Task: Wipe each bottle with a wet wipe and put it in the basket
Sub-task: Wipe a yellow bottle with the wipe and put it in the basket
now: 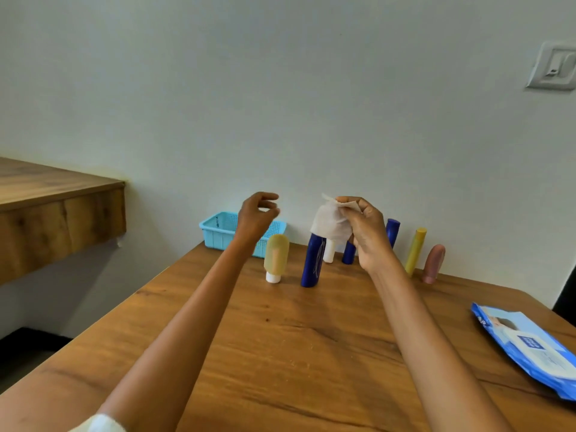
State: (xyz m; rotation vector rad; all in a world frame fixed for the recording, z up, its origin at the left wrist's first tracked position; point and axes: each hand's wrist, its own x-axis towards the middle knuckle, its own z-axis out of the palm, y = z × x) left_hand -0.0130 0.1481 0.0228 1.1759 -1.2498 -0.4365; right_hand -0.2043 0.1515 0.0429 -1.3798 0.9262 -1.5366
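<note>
- right hand (366, 235) pinches wet wipe (331, 224), raised above the bottles
- left hand (257, 218) empty, fingers loosely curled, above basket (215, 233)
- tall blue bottle (312, 260) just below wipe

Wooden table (311, 353): blue basket (218, 232), standing bottles (313, 260) near wall, wipes pack (530, 347) at right edge.

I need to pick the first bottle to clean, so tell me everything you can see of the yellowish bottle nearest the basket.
The yellowish bottle is a translucent, soft-looking plastic tube with a rounded top and a paler strip down its middle. It stands upright, inverted on its white cap, on the wooden table, just in front of the blue basket and left of the tall dark blue bottle. Neither hand touches it; the left hand hovers above it.
</note>
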